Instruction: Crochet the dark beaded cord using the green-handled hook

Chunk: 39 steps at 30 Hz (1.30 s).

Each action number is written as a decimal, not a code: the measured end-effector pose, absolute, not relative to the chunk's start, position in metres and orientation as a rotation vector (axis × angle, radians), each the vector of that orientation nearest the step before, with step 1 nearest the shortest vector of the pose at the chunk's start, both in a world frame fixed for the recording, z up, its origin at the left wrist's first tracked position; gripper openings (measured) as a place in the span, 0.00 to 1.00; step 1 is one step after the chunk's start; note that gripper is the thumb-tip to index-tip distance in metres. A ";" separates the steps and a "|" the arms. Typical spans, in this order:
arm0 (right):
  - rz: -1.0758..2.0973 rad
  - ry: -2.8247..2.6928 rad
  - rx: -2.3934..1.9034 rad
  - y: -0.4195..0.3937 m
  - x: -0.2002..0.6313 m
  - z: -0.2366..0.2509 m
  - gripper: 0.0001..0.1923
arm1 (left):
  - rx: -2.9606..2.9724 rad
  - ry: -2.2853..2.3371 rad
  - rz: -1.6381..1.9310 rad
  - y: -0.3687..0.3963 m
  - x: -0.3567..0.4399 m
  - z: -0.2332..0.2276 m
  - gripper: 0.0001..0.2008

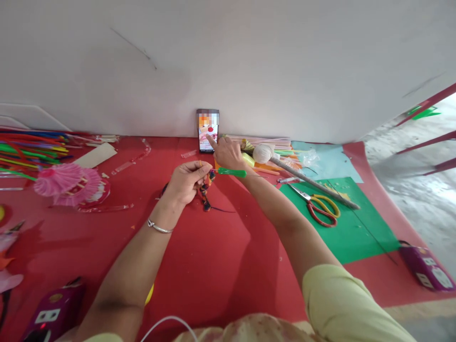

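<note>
My left hand (185, 180) is closed on a small multicoloured craft piece (206, 186) with dark strands trailing onto the red mat (213, 266). My right hand (228, 153) reaches forward, its index finger touching the screen of a phone (207, 124) propped upright against the white wall. A green-handled tool (232, 172) lies under my right wrist; I cannot tell whether the hand grips it.
Red-and-yellow scissors (322, 207) and a long grey stick (313, 182) lie on green paper (356, 228) at right. A white thread ball (262, 153) sits near the phone. Coloured straws (32, 145) and a pink pleated fan (67, 183) lie at left. Purple power strips (425, 267) (53, 313) sit at both front corners.
</note>
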State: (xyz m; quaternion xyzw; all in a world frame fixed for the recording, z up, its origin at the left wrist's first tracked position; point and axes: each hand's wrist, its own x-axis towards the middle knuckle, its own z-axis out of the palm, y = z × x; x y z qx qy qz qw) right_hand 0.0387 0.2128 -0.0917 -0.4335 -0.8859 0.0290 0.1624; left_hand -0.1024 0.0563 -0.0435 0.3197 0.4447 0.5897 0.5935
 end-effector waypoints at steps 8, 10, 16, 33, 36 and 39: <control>0.647 -2.472 -0.996 0.161 0.086 -0.069 0.28 | 0.831 1.088 1.422 0.057 -0.105 -0.048 0.19; 1.229 -2.297 -0.763 0.135 0.103 -0.061 0.22 | 0.912 1.133 1.430 0.056 -0.103 -0.049 0.17; 1.889 -1.490 -0.756 0.096 0.097 -0.059 0.30 | 1.090 1.228 1.483 0.050 -0.095 -0.046 0.08; 1.659 -1.349 -0.746 0.088 0.075 -0.066 0.34 | 0.873 1.122 1.549 0.050 -0.092 -0.042 0.24; 1.620 -1.357 -0.777 0.086 0.073 -0.066 0.34 | 0.928 1.196 1.613 0.051 -0.091 -0.046 0.21; 1.520 -1.382 -0.791 0.081 0.071 -0.068 0.32 | 1.019 1.296 1.689 0.051 -0.087 -0.052 0.21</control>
